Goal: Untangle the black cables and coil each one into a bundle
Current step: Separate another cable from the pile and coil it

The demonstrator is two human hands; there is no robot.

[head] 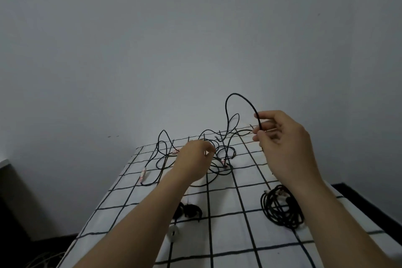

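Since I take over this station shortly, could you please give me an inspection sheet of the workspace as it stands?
Surface: white cloth with a black grid.
Job's things: tangled black cables at the far end; one coiled bundle at near right.
Clutter: small dark object and white ring toward the near left.
Grippers: right hand pinches a raised cable loop; left hand reaches into the tangle, grip unclear.
Cables: pink-white ends on loose strands.
Surroundings: grey wall behind; dark furniture at left.
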